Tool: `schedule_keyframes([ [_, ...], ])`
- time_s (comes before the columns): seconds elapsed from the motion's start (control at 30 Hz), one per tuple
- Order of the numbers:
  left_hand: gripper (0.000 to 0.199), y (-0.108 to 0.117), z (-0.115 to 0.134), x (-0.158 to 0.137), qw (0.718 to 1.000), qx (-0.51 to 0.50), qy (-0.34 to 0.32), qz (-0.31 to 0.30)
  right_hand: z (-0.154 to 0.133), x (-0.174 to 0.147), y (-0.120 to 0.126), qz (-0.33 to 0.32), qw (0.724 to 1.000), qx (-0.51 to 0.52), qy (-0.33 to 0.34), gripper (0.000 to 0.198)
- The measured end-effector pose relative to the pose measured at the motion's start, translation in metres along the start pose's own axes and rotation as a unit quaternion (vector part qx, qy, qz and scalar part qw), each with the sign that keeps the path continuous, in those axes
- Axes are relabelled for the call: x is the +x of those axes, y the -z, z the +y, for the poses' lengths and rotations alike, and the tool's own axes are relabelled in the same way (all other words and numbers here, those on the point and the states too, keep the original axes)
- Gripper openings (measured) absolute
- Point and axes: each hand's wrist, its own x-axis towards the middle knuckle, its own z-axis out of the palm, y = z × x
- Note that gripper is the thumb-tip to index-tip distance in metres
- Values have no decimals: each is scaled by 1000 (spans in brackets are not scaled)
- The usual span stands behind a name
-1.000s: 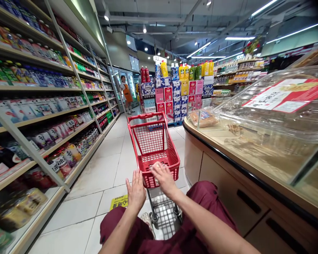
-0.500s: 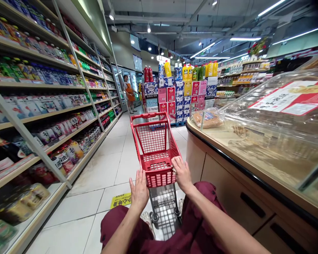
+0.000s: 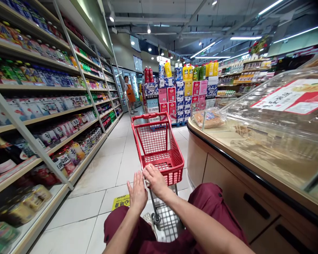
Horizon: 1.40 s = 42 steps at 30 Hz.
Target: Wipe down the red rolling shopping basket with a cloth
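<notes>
A red plastic shopping cart (image 3: 175, 173) stands right in front of my knees, its basket of open mesh on grey legs. My right hand (image 3: 157, 181) rests at the near left corner of the basket rim, fingers bent. Under its fingers shows a bit of a small whitish wad (image 3: 147, 183), perhaps a tissue or cloth; most of it is hidden. Close beside it on the left, my left hand (image 3: 138, 192) is held with fingers stretched out and nothing in it. Whether it touches the cart's edge I cannot tell.
Drink shelves (image 3: 55, 86) line the left side. On the right is a curved counter (image 3: 228, 169) with plastic-packed food. Stacked drink cartons (image 3: 176, 98) stand beyond the cart. A person in an orange apron (image 3: 130, 93) stands down the aisle. A yellow floor sign (image 3: 121, 202) lies left of the cart.
My right hand has moved left along the near rim, from the right corner to the left corner, beside my left hand. The person in the apron has turned and moved slightly.
</notes>
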Motion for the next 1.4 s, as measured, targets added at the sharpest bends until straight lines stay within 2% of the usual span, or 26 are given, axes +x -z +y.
schedule_keyframes([
  [0.13, 67, 1, -3, 3, 999, 7, 34, 15, -18, 15, -9, -17, 1000, -9, -2, 38],
  [0.2, 68, 3, -1, 7, 999, 0, 24, 35, -8, 13, -4, -25, 1000, -12, 15, 36],
  [0.3, 70, 9, 4, 12, 998, -11, 6, 62, 27, -8, 18, -26, 999, -34, 28, 35],
  [0.33, 70, 11, 6, 13, 998, -12, 0, 67, 41, -17, 27, -19, 999, -51, 6, 37],
  [0.4, 68, 13, 11, 15, 997, -11, -22, 67, 61, -32, 38, 12, 992, -94, -81, 45],
  [0.47, 66, 14, 15, 16, 997, -9, -50, 54, 67, -39, 39, 44, 983, -116, -136, 47],
  [0.53, 63, 13, 19, 17, 997, -6, -65, 37, 60, -36, 30, 48, 989, -102, -98, 45],
  [0.6, 62, 12, 20, 17, 997, 1, -65, 28, 53, -29, 23, 22, 997, -76, -23, 43],
  [0.63, 62, 11, 20, 17, 997, 4, -66, 27, 53, -27, 22, 10, 997, -72, -9, 45],
  [0.67, 62, 11, 20, 17, 997, 7, -68, 28, 55, -26, 25, 4, 997, -76, -22, 47],
  [0.77, 62, 10, 23, 16, 997, 12, -71, 28, 70, -32, 38, 28, 984, -109, -140, 52],
  [0.8, 63, 9, 25, 15, 997, 15, -76, 27, 74, -34, 41, 38, 980, -111, -159, 53],
  [0.83, 65, 9, 28, 15, 996, 17, -83, 27, 76, -36, 42, 42, 982, -106, -153, 52],
  [0.93, 68, 9, 37, 15, 994, 23, -102, 30, 78, -37, 41, 23, 994, -74, -74, 49],
  [0.97, 68, 9, 39, 15, 994, 22, -106, 29, 79, -37, 41, 18, 994, -74, -72, 48],
  [1.1, 67, 9, 46, 15, 994, 16, -105, 27, 79, -33, 40, 48, 981, -101, -158, 49],
  [1.13, 67, 9, 47, 14, 994, 17, -105, 29, 77, -32, 39, 51, 983, -98, -146, 49],
  [1.23, 69, 7, 49, 12, 993, 20, -112, 37, 71, -32, 38, 20, 997, -69, -40, 46],
  [1.27, 69, 7, 49, 11, 992, 20, -116, 40, 71, -33, 40, 12, 997, -69, -29, 47],
  [1.3, 70, 6, 49, 10, 992, 20, -118, 44, 73, -34, 42, 13, 996, -77, -46, 48],
  [1.4, 69, 6, 50, 8, 992, 16, -115, 50, 77, -38, 44, 52, 980, -117, -151, 52],
])
